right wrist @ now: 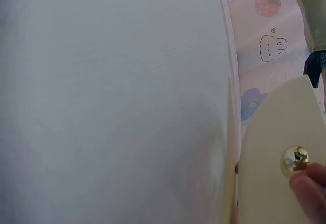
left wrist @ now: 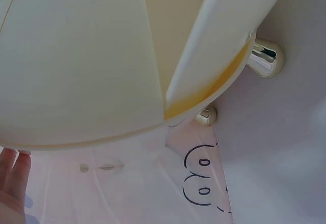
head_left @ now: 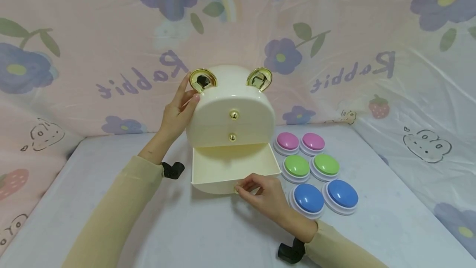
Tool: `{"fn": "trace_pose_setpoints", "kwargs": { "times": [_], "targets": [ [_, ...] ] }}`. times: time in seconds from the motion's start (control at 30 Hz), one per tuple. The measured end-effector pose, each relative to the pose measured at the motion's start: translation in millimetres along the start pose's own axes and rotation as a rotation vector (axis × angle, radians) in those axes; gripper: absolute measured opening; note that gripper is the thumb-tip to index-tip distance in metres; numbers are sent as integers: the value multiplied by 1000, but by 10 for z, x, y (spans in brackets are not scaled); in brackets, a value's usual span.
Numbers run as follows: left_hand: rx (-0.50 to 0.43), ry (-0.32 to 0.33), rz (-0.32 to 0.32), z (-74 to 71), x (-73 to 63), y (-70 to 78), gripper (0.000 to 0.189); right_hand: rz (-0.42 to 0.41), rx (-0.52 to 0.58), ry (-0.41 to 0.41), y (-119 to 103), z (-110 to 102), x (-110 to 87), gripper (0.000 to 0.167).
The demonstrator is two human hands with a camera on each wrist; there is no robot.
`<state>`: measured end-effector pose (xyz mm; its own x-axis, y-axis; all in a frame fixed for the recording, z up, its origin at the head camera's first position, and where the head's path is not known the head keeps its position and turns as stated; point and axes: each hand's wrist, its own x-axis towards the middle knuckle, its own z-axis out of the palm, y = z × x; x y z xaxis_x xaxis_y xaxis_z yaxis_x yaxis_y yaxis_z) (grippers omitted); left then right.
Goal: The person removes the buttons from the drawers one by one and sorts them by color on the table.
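Note:
A white storage box with two gold ears stands upright, its bottom drawer pulled out and showing a bare interior. My right hand pinches the small gold knob on the drawer's front; the right wrist view shows the fingertips at that round knob. On the box's upper left side rests my left hand, fingers mostly straight beside the left gold ear and thumb toward the front. In the left wrist view, fingers touch the box's side. Two upper gold knobs mark the box's closed front.
To the right of the box stand pairs of round push buttons with white bases: pink, green and blue. The nearer ones lie close to my right forearm. A patterned cloth hangs behind the white table.

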<state>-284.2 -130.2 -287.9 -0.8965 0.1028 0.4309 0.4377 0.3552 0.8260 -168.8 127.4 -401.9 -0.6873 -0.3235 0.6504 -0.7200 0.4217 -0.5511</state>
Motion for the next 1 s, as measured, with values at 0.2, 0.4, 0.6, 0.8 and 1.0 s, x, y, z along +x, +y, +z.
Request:
{"fn": "trace_pose_setpoints", "kwargs": {
  "times": [0.2, 0.4, 0.6, 0.8, 1.0],
  "targets": [
    [-5, -17, -21, -16, -102, 261, 62, 48, -38, -48, 14, -4, -21, 10],
    [-14, -23, -18, -16, -123, 307, 62, 105, -77, -89, -5, -8, -42, 15],
    [-6, 3, -8, -4, -20, 62, 62, 97, -167, -84, -32, 15, -35, 19],
    [-7, 20, 27, 9, 19, -47, 61, 111, -185, -67, -45, 49, -37, 18],
    [-1, 9, 6, 5, -26, 49, 62, 123, -136, -35, -35, 73, -55, 18]
  ]
}}
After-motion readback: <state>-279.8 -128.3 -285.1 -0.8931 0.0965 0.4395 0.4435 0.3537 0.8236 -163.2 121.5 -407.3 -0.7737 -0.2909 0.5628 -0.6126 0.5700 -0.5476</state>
